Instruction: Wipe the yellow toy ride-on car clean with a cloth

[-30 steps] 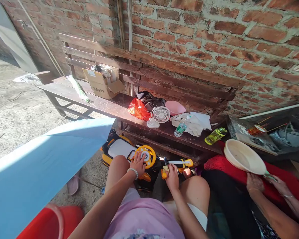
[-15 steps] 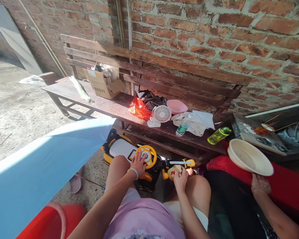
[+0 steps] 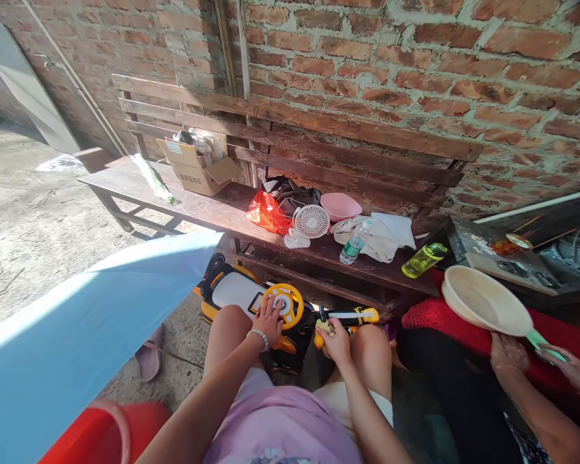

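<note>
My left hand, a beaded bracelet at its wrist, lies with fingers stretched over the yellow steering wheel of a ride-on toy car. My right hand is closed around a small pale yellow object by my right knee. Its kind is unclear, as my fingers cover much of it. Just behind that hand a yellow-and-black bar of the toy sticks out to the right.
On the wooden bench are a cardboard box, a white fan, a pink bowl, and a water bottle. At right, another person's hands are near a cream basin, one holding a green handle. A red bucket stands lower left.
My right hand has shifted left with the pale yellow object, and my right knee has moved inward. The other person's second hand has appeared with a green handle. My left hand stays on the wheel.
</note>
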`<state>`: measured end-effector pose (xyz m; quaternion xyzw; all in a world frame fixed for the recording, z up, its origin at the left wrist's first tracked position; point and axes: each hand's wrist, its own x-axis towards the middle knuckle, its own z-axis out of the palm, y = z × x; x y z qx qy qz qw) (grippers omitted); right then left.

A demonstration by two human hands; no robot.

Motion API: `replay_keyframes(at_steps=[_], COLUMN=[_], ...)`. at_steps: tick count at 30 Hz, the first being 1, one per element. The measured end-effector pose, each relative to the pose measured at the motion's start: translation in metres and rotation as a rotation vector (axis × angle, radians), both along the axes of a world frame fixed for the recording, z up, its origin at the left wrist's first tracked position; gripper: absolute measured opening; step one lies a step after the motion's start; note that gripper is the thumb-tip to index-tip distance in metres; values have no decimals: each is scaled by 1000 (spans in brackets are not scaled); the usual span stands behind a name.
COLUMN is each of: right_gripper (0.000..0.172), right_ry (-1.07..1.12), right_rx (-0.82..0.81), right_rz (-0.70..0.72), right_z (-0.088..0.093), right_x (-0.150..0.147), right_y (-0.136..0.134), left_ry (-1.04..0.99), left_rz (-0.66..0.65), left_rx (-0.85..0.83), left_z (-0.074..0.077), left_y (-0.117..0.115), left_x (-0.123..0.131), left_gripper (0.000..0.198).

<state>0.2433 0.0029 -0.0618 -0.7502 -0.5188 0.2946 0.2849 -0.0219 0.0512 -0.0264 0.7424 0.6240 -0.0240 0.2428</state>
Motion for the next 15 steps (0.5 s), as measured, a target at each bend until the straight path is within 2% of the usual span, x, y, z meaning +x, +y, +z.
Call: replay_keyframes(at_steps=[4,7,12,15], right_gripper=[30,29,30,30], right_ry=[-124,-160,-104,-36], right_rx=[-147,-198,-185,-135], right_rz=[-131,-187,-305,-460], right_z=[6,5,-9,-19], right_x=[-8,-11,-4,13], right_y=[7,8,5,3], left_ry=[-4,10,22,13], left_rz=[-2,-4,-11,-19], left_rx=[-5,-4,-14,-13], left_z=[2,1,-3,-5], left_y=[0,0,2,3], left_x=[0,1,0,0], left_gripper=[80,80,81,81])
